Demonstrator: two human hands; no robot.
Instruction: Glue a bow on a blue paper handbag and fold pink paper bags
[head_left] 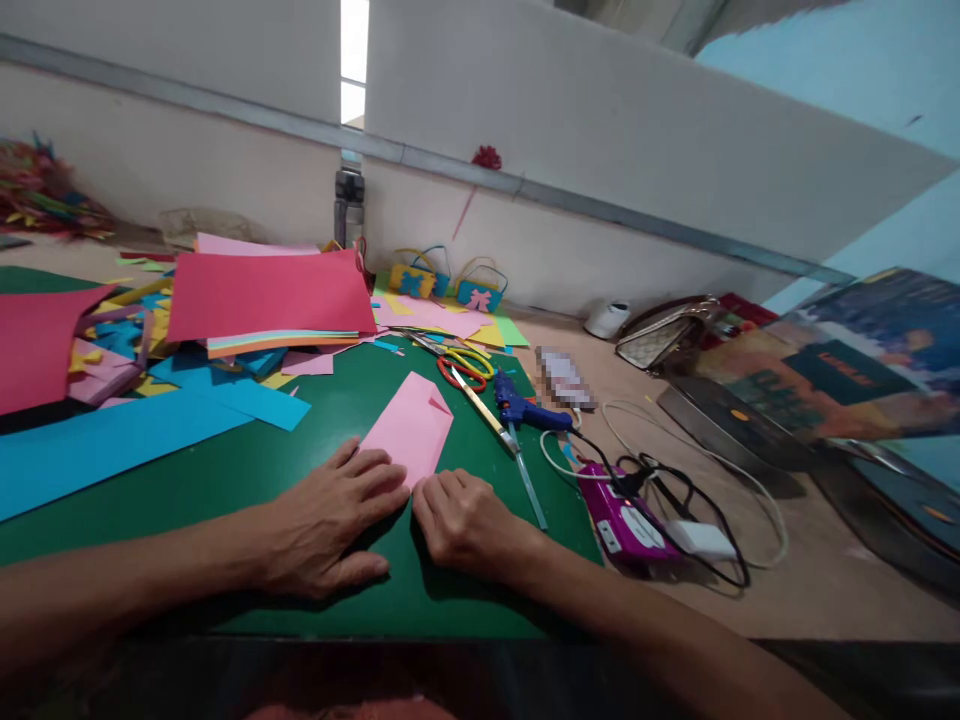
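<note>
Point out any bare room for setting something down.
The green mat lies bare between the blue paper, pink paper and left hand; a narrower patch separates the pink paper from the glue stick. Crowded: rear left, around the paper pile; right, around the glue gun and purple socket box.

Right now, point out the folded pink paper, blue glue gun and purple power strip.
Folded pink paper (pixel 409 425), head view: middle of its uncovered part.
Blue glue gun (pixel 523 408), head view: middle of its body.
Purple power strip (pixel 616 514), head view: its purple casing.
</note>
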